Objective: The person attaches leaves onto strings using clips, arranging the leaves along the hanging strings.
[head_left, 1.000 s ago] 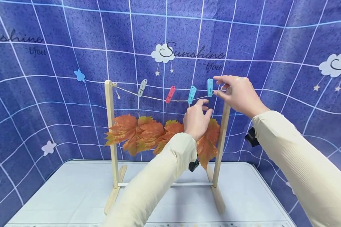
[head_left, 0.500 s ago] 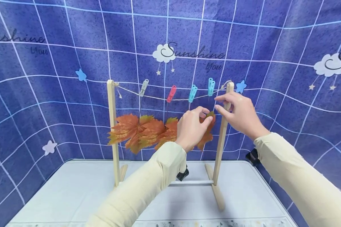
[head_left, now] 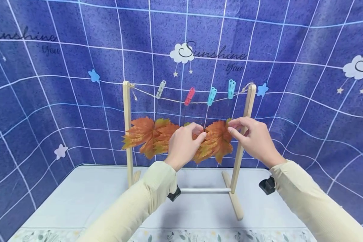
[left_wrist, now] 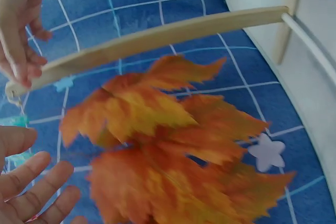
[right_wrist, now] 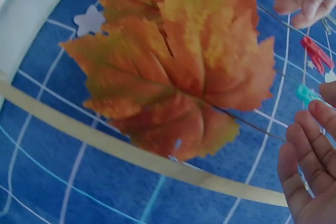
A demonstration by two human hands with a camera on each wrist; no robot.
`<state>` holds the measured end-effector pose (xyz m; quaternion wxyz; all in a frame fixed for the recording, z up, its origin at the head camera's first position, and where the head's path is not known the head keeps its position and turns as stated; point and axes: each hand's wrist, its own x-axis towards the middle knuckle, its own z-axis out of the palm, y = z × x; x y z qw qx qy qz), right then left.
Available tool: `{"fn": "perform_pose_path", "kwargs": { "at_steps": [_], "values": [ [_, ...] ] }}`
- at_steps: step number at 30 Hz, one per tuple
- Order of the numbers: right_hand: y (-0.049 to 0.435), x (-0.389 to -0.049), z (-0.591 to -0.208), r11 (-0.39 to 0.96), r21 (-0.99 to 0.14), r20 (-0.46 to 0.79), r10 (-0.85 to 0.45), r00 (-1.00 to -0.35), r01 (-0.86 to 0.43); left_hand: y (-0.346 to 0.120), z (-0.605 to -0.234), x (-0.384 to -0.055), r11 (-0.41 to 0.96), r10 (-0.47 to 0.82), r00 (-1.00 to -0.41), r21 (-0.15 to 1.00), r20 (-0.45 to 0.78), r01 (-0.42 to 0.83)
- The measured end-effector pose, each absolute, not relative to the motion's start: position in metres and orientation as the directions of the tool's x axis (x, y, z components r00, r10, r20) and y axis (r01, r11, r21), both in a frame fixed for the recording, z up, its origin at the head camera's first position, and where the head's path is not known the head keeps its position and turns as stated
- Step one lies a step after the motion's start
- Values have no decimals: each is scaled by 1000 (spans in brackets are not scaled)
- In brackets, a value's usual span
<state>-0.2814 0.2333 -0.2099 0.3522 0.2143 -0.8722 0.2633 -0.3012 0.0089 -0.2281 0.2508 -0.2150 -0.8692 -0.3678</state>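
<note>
Orange artificial maple leaves [head_left: 143, 134] hang by thin dark stems from a string [head_left: 173, 100], overlapping in a row. Above them sit a grey clothespin [head_left: 161, 89], a red clothespin [head_left: 189, 96] and two blue clothespins [head_left: 212, 96]. My left hand [head_left: 186, 146] is in front of the middle leaves and hides part of them. In the left wrist view its fingers [left_wrist: 47, 182] are spread and loose. My right hand [head_left: 255, 139] is beside the rightmost leaf [head_left: 219, 139], fingertips at its edge in the head view. The right wrist view shows its fingers [right_wrist: 310, 156] loosely bent, holding nothing.
A wooden frame holds the string between its left post [head_left: 127, 127] and right post [head_left: 249, 104]. A white crossbar [head_left: 204, 190] joins them low down. The frame stands on a white-covered table [head_left: 199, 210]. Behind hangs a blue grid-patterned curtain [head_left: 103, 30].
My right hand has left the right-hand blue clothespin and come down beside the rightmost leaf. My left hand has moved left and down, away from that leaf, which hangs in fuller view.
</note>
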Motion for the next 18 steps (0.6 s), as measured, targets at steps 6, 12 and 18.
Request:
{"fn": "perform_pose_path", "kwargs": {
  "at_steps": [6,12,18],
  "values": [
    [232,-281,-235,784,-361,683,-147,-715,-505,-18,-247,-296,653,158,-815,561,557,510],
    [229,-281,-256,793,-403,637,-115,-762,-457,-42,-262,-292,683,110,-849,581,518,443],
    [222,-284,-271,787,-408,641,-114,-759,-462,-58,-275,-291,704,80,-875,594,477,388]
  ]
}}
